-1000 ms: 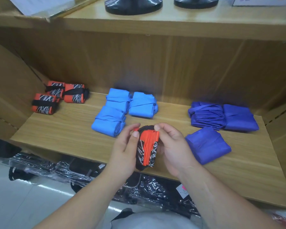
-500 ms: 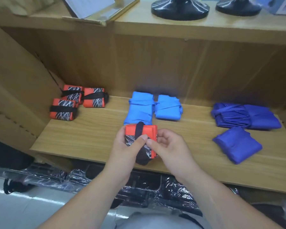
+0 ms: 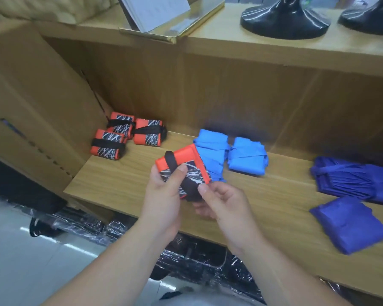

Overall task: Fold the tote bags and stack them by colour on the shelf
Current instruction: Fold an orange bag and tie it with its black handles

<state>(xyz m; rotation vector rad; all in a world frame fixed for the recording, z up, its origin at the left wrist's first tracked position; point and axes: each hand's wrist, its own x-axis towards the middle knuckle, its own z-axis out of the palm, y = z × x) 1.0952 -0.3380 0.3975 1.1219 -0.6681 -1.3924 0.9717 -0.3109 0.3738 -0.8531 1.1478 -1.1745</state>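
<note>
I hold a folded orange and black tote bag (image 3: 185, 161) with a black strap wrapped round it, just above the wooden shelf (image 3: 124, 180). My left hand (image 3: 164, 195) grips its left side, thumb pressing the strap. My right hand (image 3: 221, 202) pinches the strap's lower end at the bag's right corner. Three folded orange bags (image 3: 128, 134) lie at the shelf's back left. Light blue folded bags (image 3: 230, 154) sit in the middle, partly hidden behind the held bag. Dark blue bags (image 3: 354, 195) lie on the right.
A cardboard box (image 3: 31, 107) flanks the shelf on the left. The upper shelf carries two black stand bases (image 3: 285, 18) and a gold tray with a white booklet (image 3: 161, 12). Plastic-wrapped black goods (image 3: 86, 226) lie below the shelf edge.
The held bag turned from edge-on to flat side up and moved left and toward the shelf. The strap now runs across its face, and my right hand has slid to its lower end.
</note>
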